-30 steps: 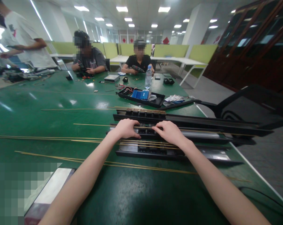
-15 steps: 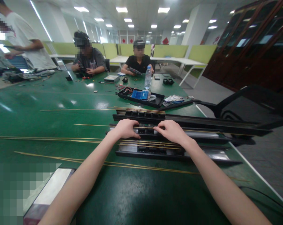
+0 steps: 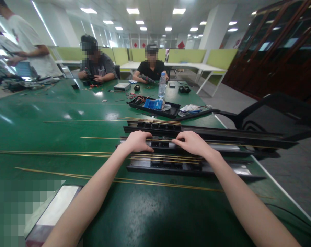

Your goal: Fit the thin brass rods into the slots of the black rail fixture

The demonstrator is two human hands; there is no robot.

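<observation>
Right hand [image 3: 193, 141] pinches a thin golden rod [image 3: 101, 138], which runs lengthwise over the middle channel [image 3: 227, 147] and past its left end. On the left hand [image 3: 137, 141], thumb and fingers spread across that channel; whether they clamp it, I cannot tell. Black blocks [image 3: 155, 144] sit inside it between the hands. A front channel [image 3: 168, 170] and a rear channel [image 3: 214, 133] flank it.

The left hand [image 3: 138, 141] partly hides the middle channel [image 3: 223, 148].
</observation>
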